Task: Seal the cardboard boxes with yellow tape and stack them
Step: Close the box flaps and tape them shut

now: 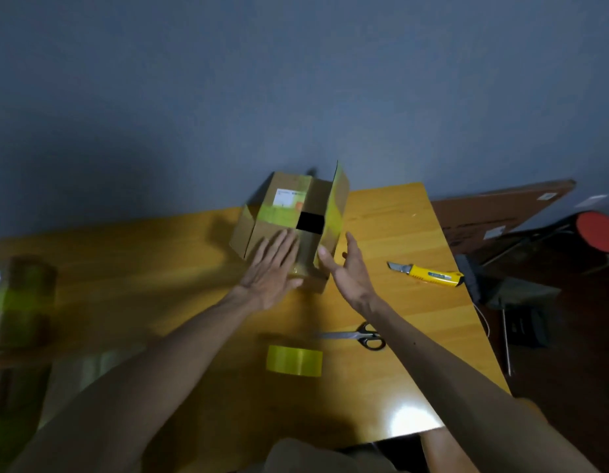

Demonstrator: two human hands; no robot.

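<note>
well, we have the small brown cardboard box point(262, 230) standing at the far middle of the yellow-orange wooden table point(159, 261). our left hand point(269, 271) lies flat on its near-left flap, fingers straight and spread, pressing down and gripping nothing. our right hand point(347, 271) is open too, fingers loose and apart, just beside the tall right flap point(337, 203), which stands upright and unfolded. whether the thumb touches that flap's lower edge we cannot tell.

the roll of translucent yellow tape point(294, 360) rests on the table near us, well apart from the box, with the black-handled scissors point(356, 336) just beyond it.

the likely trouble: both hands are busy at the flaps and the tape is out of their grasp, so freeing one hand to fetch it could let a flap spring up. pushing the right flap over hard might slide the light box across the smooth tabletop. the yellow utility knife point(426, 274) lies to the right, its blade seemingly out, where a careless reach could meet it.
</note>
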